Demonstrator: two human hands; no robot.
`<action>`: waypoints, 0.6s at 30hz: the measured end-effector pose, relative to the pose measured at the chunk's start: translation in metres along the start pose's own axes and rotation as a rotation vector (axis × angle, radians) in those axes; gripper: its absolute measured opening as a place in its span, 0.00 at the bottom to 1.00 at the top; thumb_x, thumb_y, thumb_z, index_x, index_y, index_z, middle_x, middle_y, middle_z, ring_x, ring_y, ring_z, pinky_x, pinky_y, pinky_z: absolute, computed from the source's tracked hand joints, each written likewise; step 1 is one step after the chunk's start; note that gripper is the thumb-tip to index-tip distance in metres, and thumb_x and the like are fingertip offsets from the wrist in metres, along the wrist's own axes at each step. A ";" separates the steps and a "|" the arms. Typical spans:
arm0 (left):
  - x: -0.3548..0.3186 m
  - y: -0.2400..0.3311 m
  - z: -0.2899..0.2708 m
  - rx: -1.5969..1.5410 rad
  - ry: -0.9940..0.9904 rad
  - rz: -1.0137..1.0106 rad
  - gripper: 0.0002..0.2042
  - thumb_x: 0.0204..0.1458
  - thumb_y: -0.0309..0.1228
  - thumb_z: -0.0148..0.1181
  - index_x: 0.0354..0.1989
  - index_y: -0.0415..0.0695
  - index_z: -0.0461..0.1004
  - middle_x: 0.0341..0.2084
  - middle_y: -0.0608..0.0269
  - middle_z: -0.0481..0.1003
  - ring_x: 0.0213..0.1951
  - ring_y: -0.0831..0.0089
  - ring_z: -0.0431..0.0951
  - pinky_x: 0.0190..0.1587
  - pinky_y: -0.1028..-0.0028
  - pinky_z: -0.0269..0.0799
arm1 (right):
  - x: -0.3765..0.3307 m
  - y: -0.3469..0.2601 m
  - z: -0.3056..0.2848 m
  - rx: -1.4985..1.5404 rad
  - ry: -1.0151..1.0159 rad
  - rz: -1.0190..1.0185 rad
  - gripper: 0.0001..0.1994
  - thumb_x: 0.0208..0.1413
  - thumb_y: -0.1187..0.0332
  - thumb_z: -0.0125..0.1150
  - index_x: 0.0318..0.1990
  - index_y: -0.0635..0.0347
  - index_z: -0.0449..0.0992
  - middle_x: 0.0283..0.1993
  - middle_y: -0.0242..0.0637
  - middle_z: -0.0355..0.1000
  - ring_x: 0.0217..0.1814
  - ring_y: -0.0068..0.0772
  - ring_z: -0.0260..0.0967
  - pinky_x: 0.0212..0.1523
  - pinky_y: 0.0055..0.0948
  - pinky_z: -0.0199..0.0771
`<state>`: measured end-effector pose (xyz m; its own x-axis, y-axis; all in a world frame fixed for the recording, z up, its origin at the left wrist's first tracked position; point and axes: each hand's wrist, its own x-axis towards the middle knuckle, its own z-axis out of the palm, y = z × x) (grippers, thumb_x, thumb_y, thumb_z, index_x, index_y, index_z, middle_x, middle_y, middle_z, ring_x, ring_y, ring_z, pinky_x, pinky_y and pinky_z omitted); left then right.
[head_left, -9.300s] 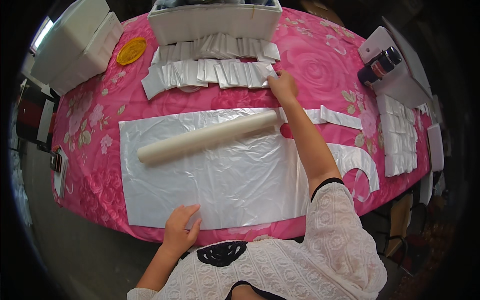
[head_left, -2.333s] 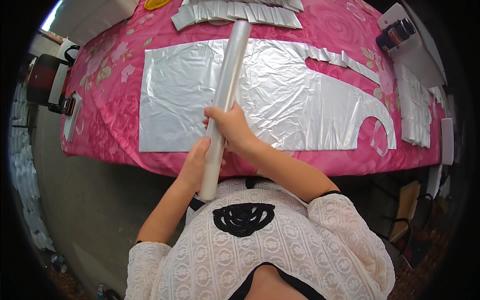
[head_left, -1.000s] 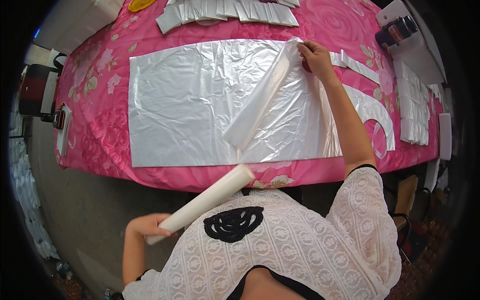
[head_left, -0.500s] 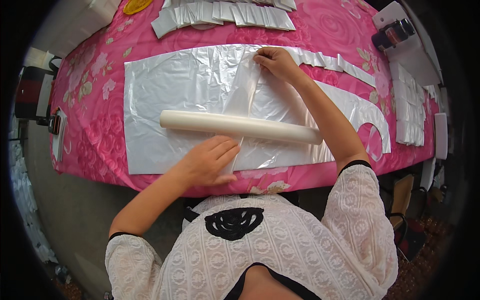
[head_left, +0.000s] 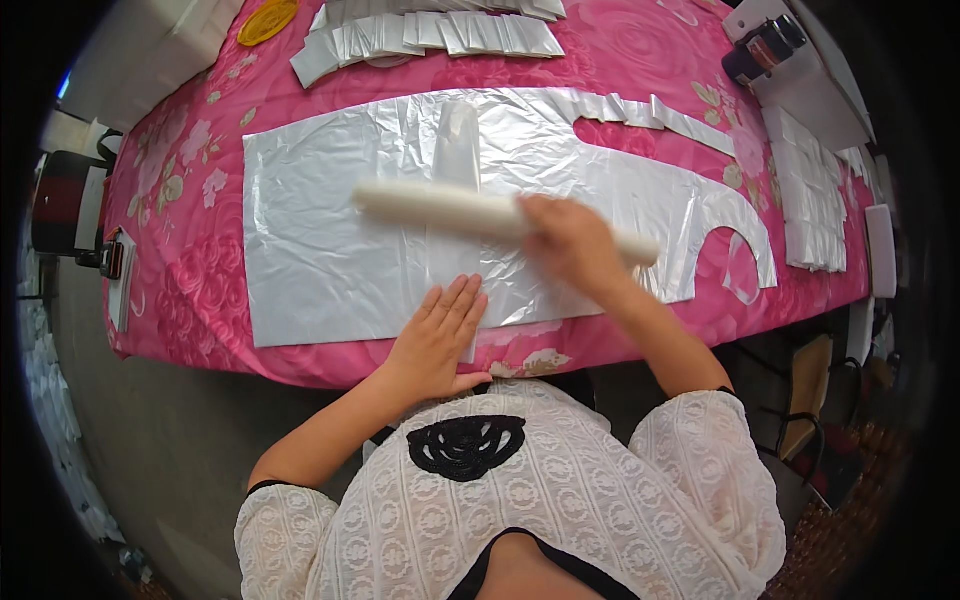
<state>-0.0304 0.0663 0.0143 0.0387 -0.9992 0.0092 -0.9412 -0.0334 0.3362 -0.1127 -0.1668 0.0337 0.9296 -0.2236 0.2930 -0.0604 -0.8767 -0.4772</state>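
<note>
A thin white plastic apron (head_left: 330, 240) lies spread out, with cut-outs at its right end. A narrow translucent plastic strip (head_left: 457, 150) crosses it from far to near. My left hand (head_left: 445, 335) rests flat over the strip's near end at the apron's front edge, fingers stretched out. My right hand (head_left: 575, 245) is closed round the right part of a long off-white rod (head_left: 430, 208), like a plain rolling pin. The rod is slanted over the apron and strip and smeared by motion; whether it touches them I cannot tell.
The pink flowered tablecloth (head_left: 205, 265) covers the table. Several folded plastic packets (head_left: 430, 38) lie at the back, beside a yellow ring-shaped object (head_left: 268, 20). More packets (head_left: 808, 200) lie at right, near a dark bottle (head_left: 763, 50). A chair (head_left: 805, 395) stands at lower right.
My right hand has let go of the strip's far end and taken hold of the rod, which has moved away from me. The strip lies flatter. My left hand has shifted slightly nearer, fingers now pointing away.
</note>
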 end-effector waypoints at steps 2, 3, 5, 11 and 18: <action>0.000 -0.001 -0.005 -0.060 -0.010 0.022 0.45 0.40 0.58 0.53 0.60 0.33 0.50 0.61 0.42 0.48 0.63 0.52 0.47 0.63 0.58 0.40 | 0.001 0.035 -0.020 -0.135 0.066 0.193 0.22 0.43 0.71 0.60 0.50 0.56 0.69 0.41 0.41 0.72 0.41 0.43 0.69 0.42 0.36 0.69; 0.003 -0.003 -0.008 -0.094 -0.011 0.042 0.46 0.40 0.58 0.54 0.60 0.33 0.50 0.61 0.42 0.47 0.63 0.52 0.47 0.63 0.58 0.40 | -0.002 0.060 -0.030 -0.112 0.158 0.288 0.22 0.43 0.72 0.60 0.49 0.56 0.69 0.41 0.41 0.72 0.42 0.42 0.69 0.43 0.35 0.69; 0.003 -0.014 -0.017 -0.246 0.009 0.081 0.45 0.40 0.55 0.56 0.60 0.35 0.50 0.61 0.44 0.47 0.64 0.54 0.46 0.63 0.58 0.40 | -0.008 0.080 -0.045 -0.065 0.213 0.397 0.22 0.44 0.72 0.60 0.51 0.56 0.69 0.44 0.41 0.71 0.45 0.39 0.69 0.45 0.32 0.68; -0.004 -0.015 -0.013 -0.109 -0.081 0.099 0.43 0.37 0.51 0.60 0.59 0.35 0.52 0.61 0.44 0.48 0.63 0.53 0.47 0.63 0.57 0.40 | -0.028 0.019 -0.035 0.026 -0.071 0.041 0.23 0.42 0.74 0.60 0.50 0.55 0.69 0.45 0.39 0.71 0.46 0.41 0.68 0.47 0.33 0.67; -0.013 0.012 0.007 0.086 -0.056 0.041 0.38 0.33 0.34 0.62 0.57 0.36 0.54 0.61 0.46 0.49 0.63 0.54 0.49 0.62 0.58 0.44 | 0.011 -0.003 0.004 -0.028 -0.124 -0.189 0.25 0.38 0.74 0.62 0.50 0.54 0.70 0.47 0.37 0.69 0.48 0.41 0.66 0.48 0.35 0.64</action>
<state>-0.0448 0.0783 0.0114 -0.0168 -0.9993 -0.0324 -0.9670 0.0080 0.2547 -0.1005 -0.1654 0.0354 0.9628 -0.0012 0.2702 0.1110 -0.9099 -0.3997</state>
